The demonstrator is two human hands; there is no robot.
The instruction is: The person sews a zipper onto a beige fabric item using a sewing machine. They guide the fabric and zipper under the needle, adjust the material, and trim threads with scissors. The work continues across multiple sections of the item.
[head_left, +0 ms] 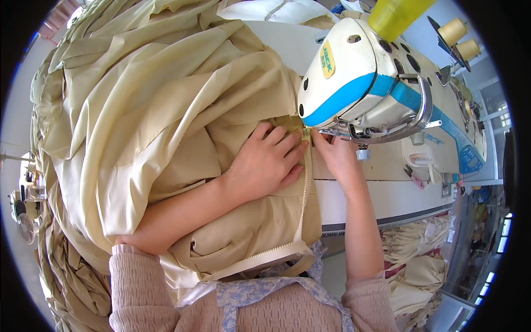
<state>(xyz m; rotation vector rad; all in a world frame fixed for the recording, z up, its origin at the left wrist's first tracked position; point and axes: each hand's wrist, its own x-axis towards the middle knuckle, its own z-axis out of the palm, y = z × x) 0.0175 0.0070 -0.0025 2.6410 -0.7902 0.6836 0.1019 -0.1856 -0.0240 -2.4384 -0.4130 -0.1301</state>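
A large heap of beige garment fabric (182, 110) lies on the sewing table, with a pale zipper (303, 202) running along its right edge and curving round toward my lap. My left hand (271, 157) rests palm down on the cloth left of the zipper, its fingers bent a little and spread. To the right, my right hand (336, 156) has its thumb and fingertips together at the cloth's edge, close to the needle area. The white and blue sewing machine (354, 77) overhangs those fingertips and partly hides them. The needle itself is hard to make out.
On top of the machine stands a translucent yellow container (395, 19). Cream thread cones (452, 32) sit at the far right. Small pink-handled snippers (414, 176) lie on the tabletop. Stacked beige fabric (417, 238) is below the table's right edge; more cloth hangs at the left.
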